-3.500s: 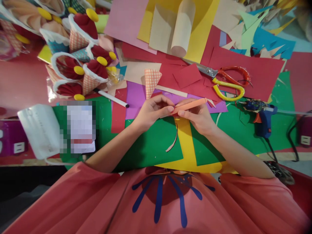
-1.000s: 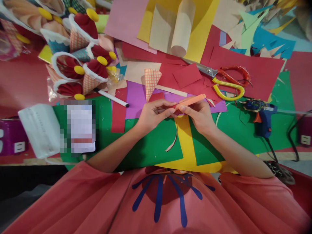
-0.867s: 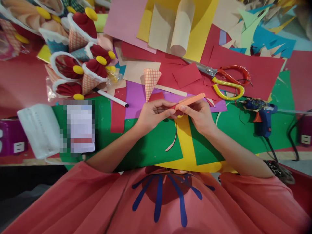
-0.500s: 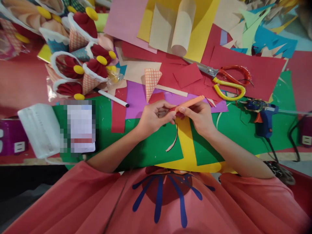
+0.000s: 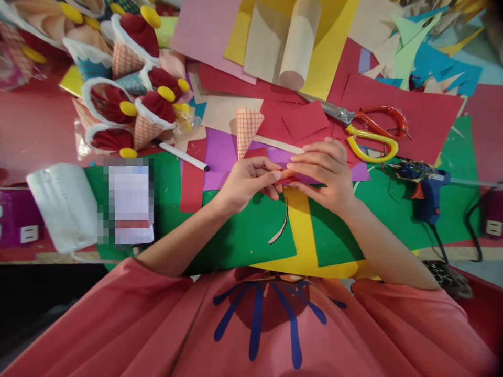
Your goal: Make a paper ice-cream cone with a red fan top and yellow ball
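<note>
"Right hand point(image 5: 332, 175) moved! Its fingers had spread out, with the thumb apart."

"What about the left hand point(image 5: 251, 180)?"

"It pinched the orange strip point(image 5: 288, 173) with its finger and thumb."

"Where was the strip?"

"Between both hands, right at the left fingertips. I couldn't tell if the right ones touched it. Most of it was hidden. One red bit point(image 5: 288, 180) showed just below."
</note>
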Tool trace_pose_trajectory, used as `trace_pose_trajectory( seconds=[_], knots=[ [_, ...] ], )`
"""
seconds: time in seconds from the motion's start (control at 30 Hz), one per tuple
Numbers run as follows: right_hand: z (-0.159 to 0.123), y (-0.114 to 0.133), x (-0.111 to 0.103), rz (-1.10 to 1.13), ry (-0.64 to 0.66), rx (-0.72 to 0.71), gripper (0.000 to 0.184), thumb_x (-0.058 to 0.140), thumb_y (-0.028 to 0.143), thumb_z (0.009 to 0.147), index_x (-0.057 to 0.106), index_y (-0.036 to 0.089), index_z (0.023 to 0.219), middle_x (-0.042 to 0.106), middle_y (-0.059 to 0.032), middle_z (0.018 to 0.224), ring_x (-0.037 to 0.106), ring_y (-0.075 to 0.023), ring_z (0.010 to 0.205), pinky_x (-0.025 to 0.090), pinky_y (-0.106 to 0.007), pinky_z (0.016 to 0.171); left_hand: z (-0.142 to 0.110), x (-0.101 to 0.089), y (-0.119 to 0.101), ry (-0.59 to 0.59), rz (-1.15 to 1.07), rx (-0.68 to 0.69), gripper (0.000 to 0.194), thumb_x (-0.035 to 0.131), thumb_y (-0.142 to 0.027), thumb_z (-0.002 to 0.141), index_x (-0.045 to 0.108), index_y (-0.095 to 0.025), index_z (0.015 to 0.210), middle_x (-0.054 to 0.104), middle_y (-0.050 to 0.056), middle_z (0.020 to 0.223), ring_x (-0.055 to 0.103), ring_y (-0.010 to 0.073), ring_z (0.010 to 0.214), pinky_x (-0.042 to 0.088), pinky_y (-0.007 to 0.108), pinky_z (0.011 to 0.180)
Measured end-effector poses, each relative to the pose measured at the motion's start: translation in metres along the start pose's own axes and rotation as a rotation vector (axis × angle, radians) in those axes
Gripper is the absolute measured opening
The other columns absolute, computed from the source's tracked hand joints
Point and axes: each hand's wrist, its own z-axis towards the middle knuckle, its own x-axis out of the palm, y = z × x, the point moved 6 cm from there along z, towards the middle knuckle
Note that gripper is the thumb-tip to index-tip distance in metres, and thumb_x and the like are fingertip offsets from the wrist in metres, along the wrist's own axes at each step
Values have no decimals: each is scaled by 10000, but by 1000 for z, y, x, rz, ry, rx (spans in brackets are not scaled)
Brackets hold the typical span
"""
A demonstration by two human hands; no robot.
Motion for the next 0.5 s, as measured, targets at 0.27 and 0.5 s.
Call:
trace_pose_trajectory(
  seconds=[0.27,0.5],
  knots=[
    [0,3,0,53,-14,35,161,604,354,949,704,309,1066,746,-15,974,606,-202,974,495,-385,850,-1,2,0,61,6,-5,498,887,-484,586,608,-134,804,697,-8,588,664,113,478,534,199,478],
    [1,1,4,141,59,103,144,602,323,947,728,301,1012,751,-21,945,621,-213,966,497,-400,861,-1,5,0,67,17,-2,484,888,-485,587,604,-137,767,695,-6,589,656,106,474,524,191,467]
  ],
)
